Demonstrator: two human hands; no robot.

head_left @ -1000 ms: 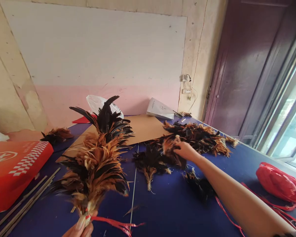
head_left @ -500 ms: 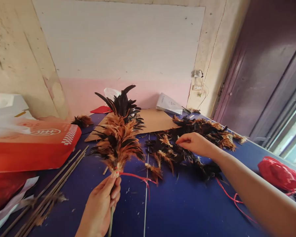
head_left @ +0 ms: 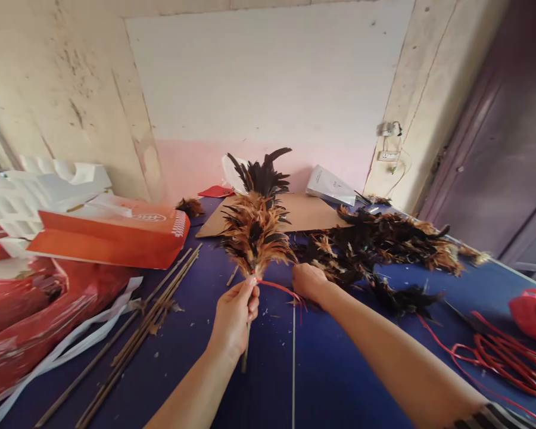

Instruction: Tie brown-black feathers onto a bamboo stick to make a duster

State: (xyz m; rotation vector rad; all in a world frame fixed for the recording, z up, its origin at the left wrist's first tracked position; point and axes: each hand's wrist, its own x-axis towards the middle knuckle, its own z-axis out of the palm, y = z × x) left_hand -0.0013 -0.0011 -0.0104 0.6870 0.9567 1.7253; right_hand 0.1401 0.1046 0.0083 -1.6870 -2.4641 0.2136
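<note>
**Half-bound feather duster held upright over the blue table**

The feather duster stands almost upright in the middle of the table, black plumes at the top and brown-orange ones flaring below. The left hand is clenched round its thin stick right under the feathers, thumb pressed at the binding. The lower end of the stick pokes out beneath the hand.

A red string leaves the binding and arcs to the right, toward the right hand. That hand sits low by the table, just beside the duster, its back to the camera and its fingers out of sight. I cannot tell whether it grips the string or anything else.

Behind the right hand lies a long heap of loose feathers, stretching off to the right. A cardboard sheet lies beyond the duster.

On the left of the blue table lies a bundle of bare sticks, then an orange box and crumpled red plastic. At the far right lies a tangle of red cord.
</note>
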